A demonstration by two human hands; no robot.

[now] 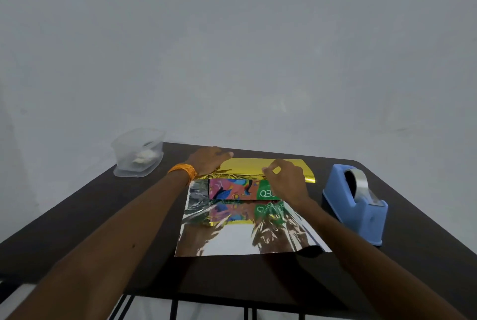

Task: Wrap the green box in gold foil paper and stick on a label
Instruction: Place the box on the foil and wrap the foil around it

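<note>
Midway across the bench (103,216), the green box (240,189) lies flat on the gold foil paper (232,239), towards its far end, likely so the far flap can fold over it. The left hand (209,162) presses that flap with flattish fingers. The right hand (286,180) pinches the flap's edge by the box's right end. A tape dispenser (358,201) stands just right of the sheet, within reach, and a clear tub (139,154) sits far left. Neither blocks the fold.

**Desk:** Where does the green printed cardboard box (232,188) sit?
**Photographer:** At the middle of the dark rectangular table (77,216), on the gold foil sheet (232,242), which runs from twelve to six o'clock beneath it.
**Desk:** Around it?
**Photographer:** Clear plastic tub (139,154) at ten o'clock, blue plastic tape dispenser (358,206) at three. Left hand (209,160) rests on the foil at eleven; right hand (286,180) pinches it at one.
</note>
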